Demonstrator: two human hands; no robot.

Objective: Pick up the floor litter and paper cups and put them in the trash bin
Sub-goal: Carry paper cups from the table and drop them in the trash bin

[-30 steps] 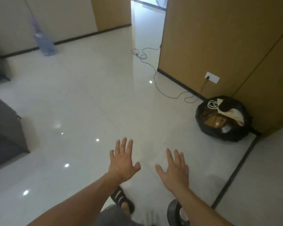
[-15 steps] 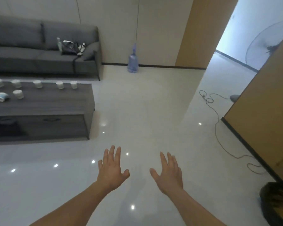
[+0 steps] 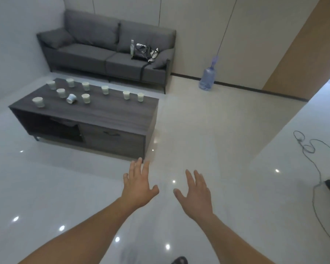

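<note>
Judging by the paper cups (image 3: pixel 85 98) seen on the desk (image 3: pixel 112 115), much is left; nothing is held by the left grip (image 3: pixel 139 185) or right grip (image 3: pixel 196 195), both released.

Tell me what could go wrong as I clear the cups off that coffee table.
The loose cable loops across the floor at right: a likely trip hazard if you walk that way.
The tipped cup lies on its side on the coffee table; a nudge could roll it.
Many upright cups, only the left hand and right hand, both empty: overloading may drop some.
</note>
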